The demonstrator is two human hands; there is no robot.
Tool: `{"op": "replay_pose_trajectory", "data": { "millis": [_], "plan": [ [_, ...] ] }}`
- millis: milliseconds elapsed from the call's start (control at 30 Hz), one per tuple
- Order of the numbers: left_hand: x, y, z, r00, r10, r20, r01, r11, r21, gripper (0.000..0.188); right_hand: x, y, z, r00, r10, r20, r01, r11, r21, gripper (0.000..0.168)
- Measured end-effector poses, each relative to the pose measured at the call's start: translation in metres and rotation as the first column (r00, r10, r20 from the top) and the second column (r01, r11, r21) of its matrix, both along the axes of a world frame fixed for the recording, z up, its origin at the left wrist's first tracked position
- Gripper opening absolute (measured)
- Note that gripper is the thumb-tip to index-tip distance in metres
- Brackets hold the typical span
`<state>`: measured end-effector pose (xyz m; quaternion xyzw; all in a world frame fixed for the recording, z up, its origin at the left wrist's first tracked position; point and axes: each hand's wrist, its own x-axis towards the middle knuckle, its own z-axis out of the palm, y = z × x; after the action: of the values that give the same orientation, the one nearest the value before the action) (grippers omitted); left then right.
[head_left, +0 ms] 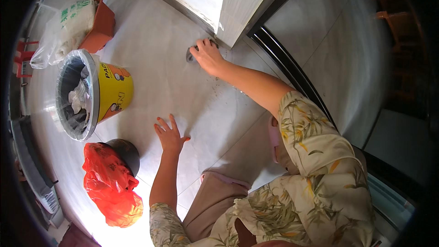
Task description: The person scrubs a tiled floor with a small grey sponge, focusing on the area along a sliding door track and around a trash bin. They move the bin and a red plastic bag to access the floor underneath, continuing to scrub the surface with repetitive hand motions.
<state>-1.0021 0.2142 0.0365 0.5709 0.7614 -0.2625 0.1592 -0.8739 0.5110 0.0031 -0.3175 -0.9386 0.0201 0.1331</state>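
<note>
My right hand point(207, 56) is down at the tiled floor by the foot of the door post point(245, 5). Its fingers are closed over a small dark grey object point(190, 56), mostly covered by the hand; I cannot tell what it is. Dark crumbs point(216, 91) lie scattered on the floor point(161, 58) just below that wrist. My left hand point(169, 135) holds nothing, fingers spread, over the floor near a dark pot point(125, 152). A red plastic bag point(109, 185) bulges beside this pot and partly hides it.
At the left stands a yellow lined trash bin point(115, 89) with crumpled waste inside. Behind it are a terracotta-coloured rectangular planter point(101, 24) and a white plastic sack point(73, 20) bearing writing. A black sliding-door track point(291, 63) runs along my right side.
</note>
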Motion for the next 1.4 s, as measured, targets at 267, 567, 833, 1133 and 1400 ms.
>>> {"op": "replay_pose_trajectory", "data": {
  "millis": [267,567,833,1133,1400],
  "plan": [
    [-0.001,-0.003,-0.001,0.998,0.037,0.042,-0.039,0.999,0.037,0.117,0.033,-0.02,-0.023,1.0,-0.016,-0.021,0.018,0.996,0.091,0.024],
    [0.001,0.0,-0.002,0.999,-0.006,0.033,0.004,0.999,0.038,0.116,0.045,-0.015,-0.022,0.998,-0.06,-0.03,0.062,0.995,0.074,0.021],
    [-0.002,-0.004,0.0,1.0,-0.004,0.02,0.003,0.998,0.061,0.117,0.051,-0.034,0.001,0.992,-0.128,0.023,0.129,0.988,-0.085,0.026],
    [-0.005,-0.012,-0.005,0.999,0.018,0.034,-0.02,0.998,0.054,0.117,0.084,-0.061,0.019,0.956,-0.244,-0.162,0.148,0.88,-0.45,0.04],
    [-0.003,-0.007,-0.002,0.999,0.038,0.039,-0.039,0.999,0.036,0.118,0.147,-0.072,0.024,0.769,-0.617,-0.164,0.498,0.741,-0.451,0.037]
  ]
}}
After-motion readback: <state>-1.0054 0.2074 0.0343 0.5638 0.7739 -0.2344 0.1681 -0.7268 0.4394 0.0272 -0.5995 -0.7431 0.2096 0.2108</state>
